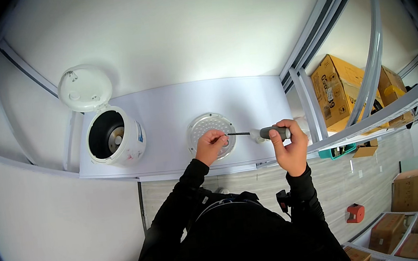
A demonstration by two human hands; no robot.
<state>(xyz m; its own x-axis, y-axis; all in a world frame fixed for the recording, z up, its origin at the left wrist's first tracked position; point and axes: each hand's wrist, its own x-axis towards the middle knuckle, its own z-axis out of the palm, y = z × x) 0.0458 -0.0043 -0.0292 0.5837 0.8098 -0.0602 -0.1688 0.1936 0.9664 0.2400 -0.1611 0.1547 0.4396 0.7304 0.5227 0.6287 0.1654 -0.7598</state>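
Head view: right hand [290,145] grips a grey-handled screwdriver [265,133]; left hand [211,146] pinches its tip over a round perforated metal plate [203,126] on the white desk [176,108].

white table [175,103], rice cooker [114,138], perforated disc [210,130]

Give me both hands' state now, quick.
Left hand: fingers pinched at the screwdriver tip, over the round perforated plate.
Right hand: closed around the screwdriver handle.

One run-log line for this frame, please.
left hand: on round perforated plate | right hand: holds screwdriver, tip toward left fingers | rice cooker: lid open
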